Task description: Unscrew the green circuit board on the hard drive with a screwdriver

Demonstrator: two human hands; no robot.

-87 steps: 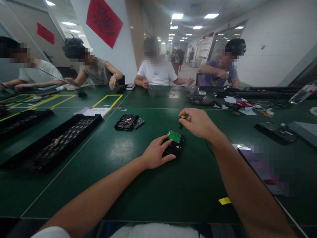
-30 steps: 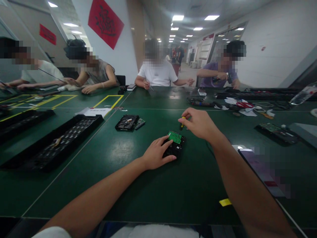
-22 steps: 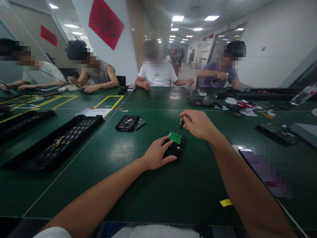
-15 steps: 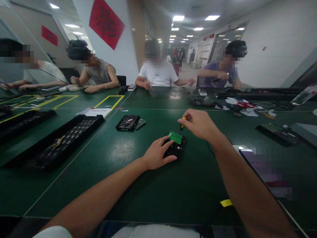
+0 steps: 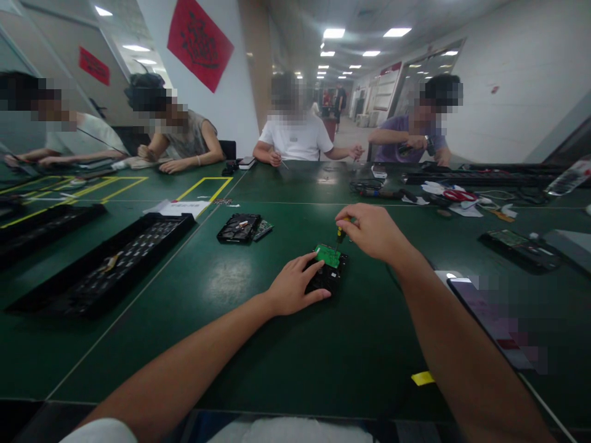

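Green table (image 5: 286, 369): the drive (image 5: 329, 275) lies mid-table before you, green board (image 5: 328, 255) up. Your left hand (image 5: 292, 287) lies spread on its near edge, pinning it. Your right hand (image 5: 372, 231) pinches a screwdriver (image 5: 340, 232), tip down on the board. The drive looks rigid and heavy; grip its sides, since the board is likely fragile.

Screwdriver (image 5: 340, 232) mostly hidden inside the right hand (image 5: 372, 232); its tip, possibly on the green circuit board (image 5: 327, 255), too small to tell.
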